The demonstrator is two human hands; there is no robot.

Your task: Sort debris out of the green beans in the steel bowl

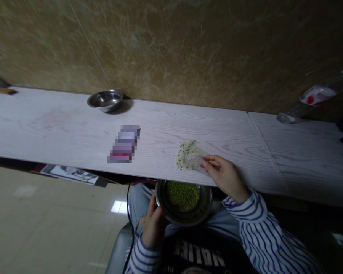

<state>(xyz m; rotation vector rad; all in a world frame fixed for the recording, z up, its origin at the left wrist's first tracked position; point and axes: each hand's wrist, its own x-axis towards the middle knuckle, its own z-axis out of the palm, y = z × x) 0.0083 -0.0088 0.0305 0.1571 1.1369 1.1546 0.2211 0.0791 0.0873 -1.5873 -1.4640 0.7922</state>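
Observation:
My left hand [154,224] grips the left rim of a metal bowl [206,203] held over my lap, just below the table's front edge. Green beans that look like mung beans [183,195] cover the bowl's bottom. On the table above the bowl lies a thin spread of white grains, likely rice [188,156], with green beans scattered through it. My right hand [227,176] is at the right edge of this spread, thumb and fingers closed in a pinch. Whatever may be between those fingertips is too small to make out.
A small metal bowl [105,101] stands by the wall at the back left. A pixelated phone-shaped object [124,144] lies left of the grains. At the right, a clear plastic bottle [317,95] stands near the wall. The white wooden table [160,125] has a front edge above my lap.

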